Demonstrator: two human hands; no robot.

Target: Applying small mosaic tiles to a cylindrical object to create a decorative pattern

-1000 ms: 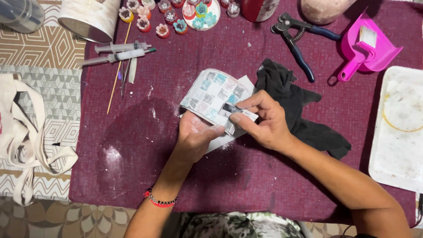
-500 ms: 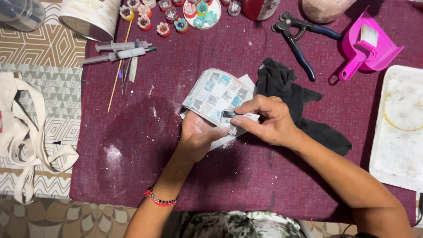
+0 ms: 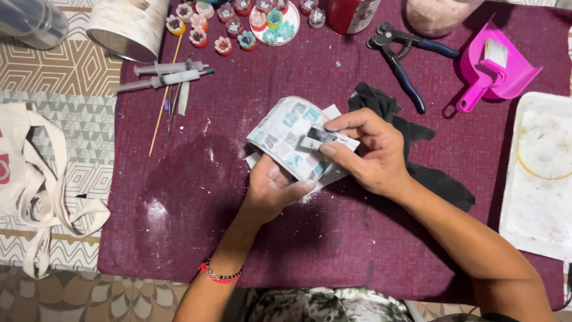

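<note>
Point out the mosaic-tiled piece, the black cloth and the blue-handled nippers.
mosaic-tiled piece (image 3: 285,134), head view, tiled face left of the fingers
black cloth (image 3: 441,182), head view, lower fold beyond the wrist
blue-handled nippers (image 3: 410,83), head view, lower handle

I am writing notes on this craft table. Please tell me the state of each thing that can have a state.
mosaic-covered container: on its side, held off the cloth
left hand: gripping the container from below
right hand: fingers pressing a small flat card against the tiles
black pliers: lying flat, handles spread
black cloth: crumpled
two syringes: lying flat
pink dustpan: small brush resting in it
</note>
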